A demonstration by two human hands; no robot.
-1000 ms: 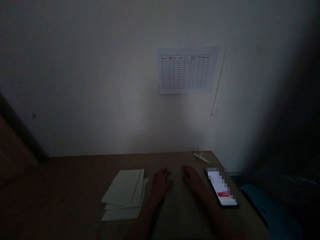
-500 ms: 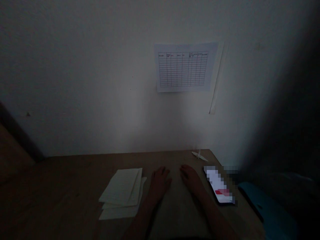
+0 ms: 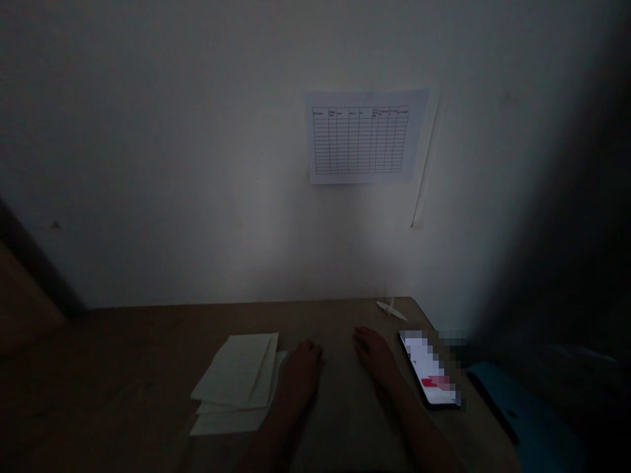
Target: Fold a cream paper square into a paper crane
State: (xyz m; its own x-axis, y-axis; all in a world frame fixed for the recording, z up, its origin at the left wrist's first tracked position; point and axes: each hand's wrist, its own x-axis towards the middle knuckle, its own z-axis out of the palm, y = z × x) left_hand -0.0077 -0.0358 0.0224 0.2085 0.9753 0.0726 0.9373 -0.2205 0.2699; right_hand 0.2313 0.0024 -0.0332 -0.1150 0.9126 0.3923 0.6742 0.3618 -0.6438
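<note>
My left hand (image 3: pixel 302 366) rests on the brown table, just right of a stack of pale paper sheets (image 3: pixel 239 371). Its fingers are loosely bent and its thumb is hard to make out in the dim light; no object shows in it. Across a gap, my right hand (image 3: pixel 374 355) lies palm down, fingers slightly curled but not clenched, also holding nothing visible. Beyond it, near the far right corner, sits a small white folded paper figure with pointed wings (image 3: pixel 392 310). To the right of that hand lies a lit phone (image 3: pixel 426 368), its screen partly pixelated.
The table (image 3: pixel 162 348) meets a pale wall at its back edge. A printed grid sheet (image 3: pixel 359 138) is fixed to the wall. A blue-green object, perhaps a chair (image 3: pixel 532 414), stands beyond the right edge. The far right is very dark.
My left hand has shifted slightly left and nearer to me, toward the paper stack, and its fingers look more drawn in. My right hand has barely moved.
</note>
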